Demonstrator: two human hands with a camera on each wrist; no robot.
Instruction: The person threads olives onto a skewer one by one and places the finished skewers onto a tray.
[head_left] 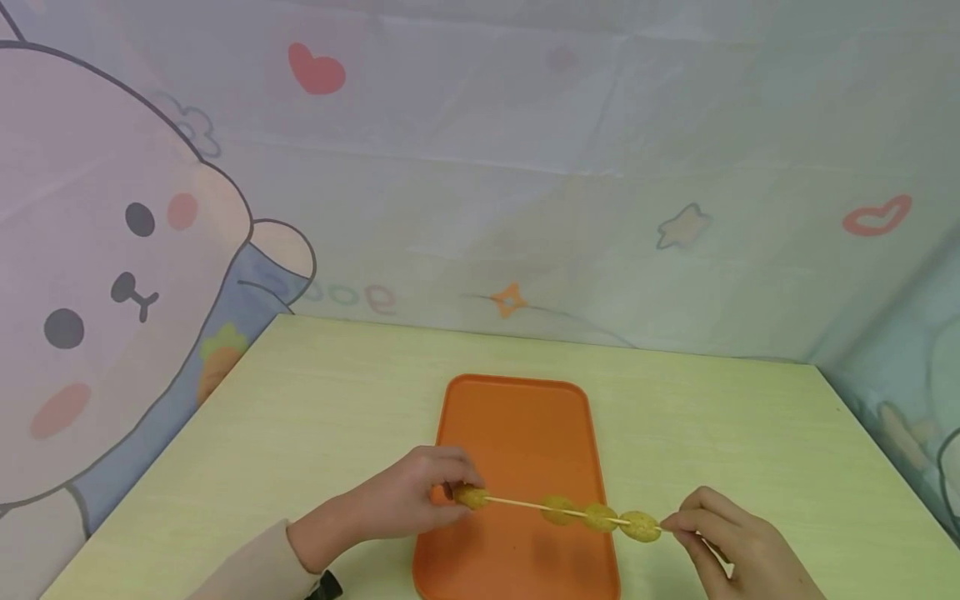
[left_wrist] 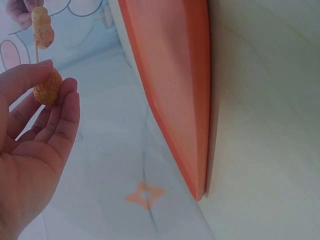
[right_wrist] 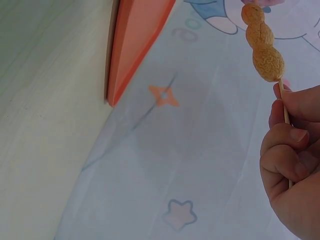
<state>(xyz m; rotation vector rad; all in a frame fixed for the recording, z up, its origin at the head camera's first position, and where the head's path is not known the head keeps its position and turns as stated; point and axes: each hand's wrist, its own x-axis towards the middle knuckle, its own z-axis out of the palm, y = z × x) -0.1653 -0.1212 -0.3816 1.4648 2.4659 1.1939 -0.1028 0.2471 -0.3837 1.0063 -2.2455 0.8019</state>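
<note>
A thin wooden skewer [head_left: 513, 502] spans the gap between my hands, held level over the orange tray. Three wrinkled golden-brown balls [right_wrist: 268, 63] sit threaded together on its right half. At the left end, my left hand [head_left: 412, 496] pinches a single golden-brown ball [left_wrist: 48, 87] between thumb and fingers, where the stick meets it. My right hand [head_left: 738, 542] grips the bare end of the skewer, fingers curled round it just beyond the last of the three balls [head_left: 641, 526].
Below lies the orange tray [head_left: 517, 425], flat on a pale yellow-green table [head_left: 337, 400]. A printed cloth [head_left: 480, 208] with a cartoon bear, hearts and stars hangs behind the table's far edge.
</note>
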